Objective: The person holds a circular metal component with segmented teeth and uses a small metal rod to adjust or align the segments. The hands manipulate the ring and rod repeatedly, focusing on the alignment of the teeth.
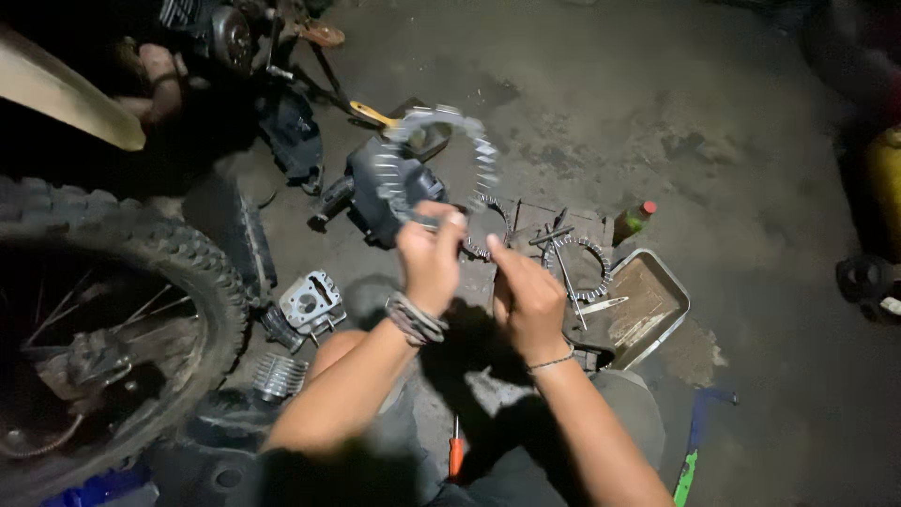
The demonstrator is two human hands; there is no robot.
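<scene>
- Forearms rise from the bottom edge, with an orange-handled screwdriver (pixel 455 456) lying on the floor between them.
- Left hand (pixel 430 255), a cord bracelet at its wrist, pinches a toothed metal ring (pixel 441 160) by its lower edge and holds it up above the floor.
- Right hand (pixel 527 300) sits just beside it, fingers curled, thumb pointing up; whether it grips anything, I cannot tell.
- Behind the hands, more toothed rings (pixel 584 270) lie beside a metal tray (pixel 657 305).
- At far left stands a knobby tyre (pixel 188 272), with a cylinder block (pixel 312 302) near it.

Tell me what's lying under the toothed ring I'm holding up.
Under the toothed ring sits a dark engine part on the floor, partly covered; another toothed ring lies lower, half hidden by the hands.
</scene>
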